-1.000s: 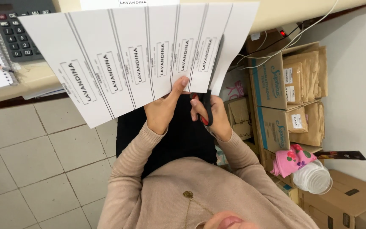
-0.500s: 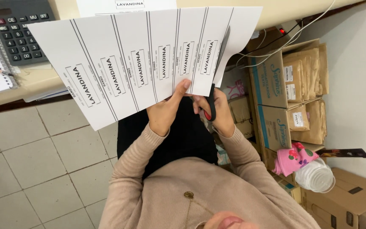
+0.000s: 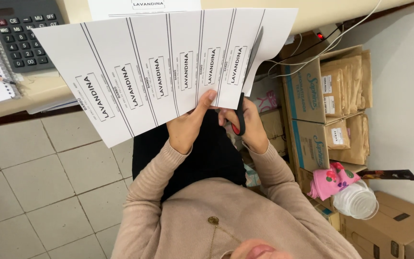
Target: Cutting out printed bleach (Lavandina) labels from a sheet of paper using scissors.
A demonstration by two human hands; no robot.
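Observation:
A white sheet of paper (image 3: 168,67) printed with several label strips, divided by black lines, is held up in front of me. My left hand (image 3: 188,127) pinches its lower edge, thumb on the front. My right hand (image 3: 245,125) grips scissors (image 3: 247,72) with red-and-black handles; the dark blades run up along the line next to the rightmost strip, near the sheet's right side. Both hands wear beige sleeves.
A desk edge (image 3: 34,91) at the top left carries a grey calculator (image 3: 22,29), a spiral notebook and a pencil. Stacked cardboard boxes (image 3: 312,100) stand at the right with cables above. A pink cloth (image 3: 334,180) and a clear plastic container (image 3: 358,199) lie lower right. Tiled floor is at the left.
The scissor blades have travelled further up the line at the sheet's right side. The sheet and both hands have shifted slightly.

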